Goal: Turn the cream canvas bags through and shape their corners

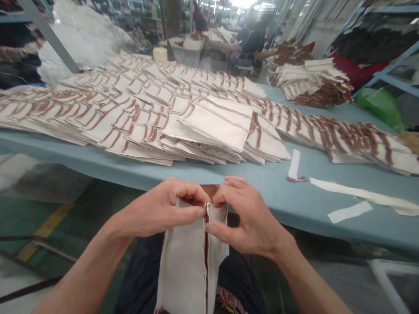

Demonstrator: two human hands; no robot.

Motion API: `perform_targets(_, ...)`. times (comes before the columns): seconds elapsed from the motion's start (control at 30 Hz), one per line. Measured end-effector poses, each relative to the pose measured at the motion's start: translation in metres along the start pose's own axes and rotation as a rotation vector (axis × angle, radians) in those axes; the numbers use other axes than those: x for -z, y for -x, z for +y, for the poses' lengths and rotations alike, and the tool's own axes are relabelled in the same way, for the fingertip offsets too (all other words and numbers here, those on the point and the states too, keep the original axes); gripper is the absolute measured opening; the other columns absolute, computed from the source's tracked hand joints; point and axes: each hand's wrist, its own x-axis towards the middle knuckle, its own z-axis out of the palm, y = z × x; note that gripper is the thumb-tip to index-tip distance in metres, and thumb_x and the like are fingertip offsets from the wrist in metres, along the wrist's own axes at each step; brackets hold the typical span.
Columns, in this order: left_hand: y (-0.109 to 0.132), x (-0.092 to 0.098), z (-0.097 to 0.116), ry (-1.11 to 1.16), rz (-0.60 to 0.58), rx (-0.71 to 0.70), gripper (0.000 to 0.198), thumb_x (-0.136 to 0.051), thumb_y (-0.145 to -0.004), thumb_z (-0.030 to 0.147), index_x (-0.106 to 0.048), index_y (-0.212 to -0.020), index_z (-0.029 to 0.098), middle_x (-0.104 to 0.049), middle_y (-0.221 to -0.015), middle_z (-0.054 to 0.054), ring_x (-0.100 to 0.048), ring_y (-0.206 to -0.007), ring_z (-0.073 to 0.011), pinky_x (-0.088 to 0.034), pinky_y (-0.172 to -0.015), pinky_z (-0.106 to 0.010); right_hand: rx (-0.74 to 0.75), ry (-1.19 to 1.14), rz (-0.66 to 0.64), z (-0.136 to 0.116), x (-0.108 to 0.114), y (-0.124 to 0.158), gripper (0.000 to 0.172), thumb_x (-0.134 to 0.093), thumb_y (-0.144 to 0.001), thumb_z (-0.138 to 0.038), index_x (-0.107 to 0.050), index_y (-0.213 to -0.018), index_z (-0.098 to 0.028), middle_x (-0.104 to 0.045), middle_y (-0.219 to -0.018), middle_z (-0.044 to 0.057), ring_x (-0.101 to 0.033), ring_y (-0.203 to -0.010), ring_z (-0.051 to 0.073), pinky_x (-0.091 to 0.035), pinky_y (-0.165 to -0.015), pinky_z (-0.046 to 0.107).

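Note:
A white fabric piece with a brown seam [186, 257] hangs over my lap, its top edge held up near the table edge. My left hand [166, 205] pinches the top edge left of the seam, thumb in front and fingers behind. On the other side of the seam, my right hand [242, 213] grips the same edge between thumb and fingers. Brown material shows inside the top opening. The fingertips of both hands nearly meet at the seam.
Overlapping rows of similar white and brown pieces [209, 124] cover much of the blue table [258, 196]. White strips [350, 211] and small scissors [296, 179] lie at the right. Behind are another stack [314, 83], a green bag [381, 104] and a person [253, 39].

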Motion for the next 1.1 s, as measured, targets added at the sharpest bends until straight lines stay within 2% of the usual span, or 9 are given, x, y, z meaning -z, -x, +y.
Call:
perform_targets(0.17, 0.004, -0.007, -0.001, -0.048, 0.062, 0.053, 0.011, -0.061, -0.081, 0.011, -0.071, -0.082, 0.015, -0.064, -0.074, 0.006, -0.054, -0.069, -0.0093, -0.041, -0.063, -0.017, -0.015, -0.023, -0.006, -0.001, -0.010, -0.002, 0.022, -0.063, -0.093, -0.030, -0.049, -0.078, -0.022, -0.058, -0.072, 0.000, -0.050, -0.071, 0.019, -0.037, -0.077, 0.036)
perform_targets(0.5, 0.009, 0.000, -0.003, 0.015, 0.074, 0.100, 0.010, -0.062, -0.082, 0.017, -0.070, -0.078, 0.013, -0.063, -0.071, 0.004, -0.052, -0.066, -0.0098, -0.040, -0.060, -0.018, -0.010, -0.046, 0.044, -0.003, -0.017, -0.009, 0.013, -0.055, -0.084, -0.012, -0.052, -0.077, -0.022, -0.056, -0.070, 0.000, -0.050, -0.071, 0.019, -0.036, -0.071, 0.032)
perform_targets(0.87, 0.014, -0.002, -0.015, 0.130, 0.114, 0.078, 0.010, -0.061, -0.081, 0.012, -0.071, -0.082, 0.013, -0.068, -0.074, 0.003, -0.055, -0.066, -0.0087, -0.044, -0.064, -0.016, -0.088, -0.117, 0.005, -0.001, -0.027, -0.008, 0.012, -0.054, -0.085, -0.012, -0.055, -0.077, -0.021, -0.059, -0.072, 0.001, -0.054, -0.070, 0.017, -0.038, -0.068, 0.029)
perform_targets(1.1, 0.021, -0.006, -0.004, 0.094, 0.158, 0.109, 0.011, -0.062, -0.083, 0.017, -0.071, -0.077, 0.014, -0.066, -0.070, 0.004, -0.052, -0.063, -0.0082, -0.042, -0.059, -0.015, -0.087, -0.124, -0.003, -0.007, -0.021, -0.011, 0.013, -0.060, -0.090, -0.022, -0.055, -0.078, -0.020, -0.058, -0.070, 0.000, -0.054, -0.066, 0.016, -0.037, -0.064, 0.028)
